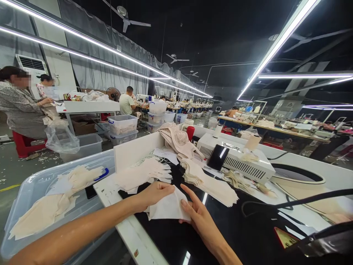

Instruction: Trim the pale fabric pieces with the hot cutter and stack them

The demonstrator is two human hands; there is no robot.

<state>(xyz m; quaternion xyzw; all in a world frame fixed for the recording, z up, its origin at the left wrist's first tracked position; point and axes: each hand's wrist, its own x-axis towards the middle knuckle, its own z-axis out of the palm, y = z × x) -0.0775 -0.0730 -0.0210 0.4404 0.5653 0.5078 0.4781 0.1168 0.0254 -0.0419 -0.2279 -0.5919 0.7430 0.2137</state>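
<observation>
A white piece of fabric [167,208] is held between both hands just above the black tabletop [220,224]. My left hand [157,195] pinches its upper left edge between thumb and fingers. On the right edge, my right hand [194,209] grips the cloth with the thumb on top, its index finger stretched out. Behind my left hand lies a fanned stack of cream fabric pieces [145,172]. A second cream stack [211,184] lies beyond my right hand.
A lidded clear tub [24,206] with cream cloth on top stands left. A white vented machine box [248,162], a phone [218,157] and a red thread cone [190,133] sit at the back. A black cable [298,202] crosses the right side. Several people work beyond.
</observation>
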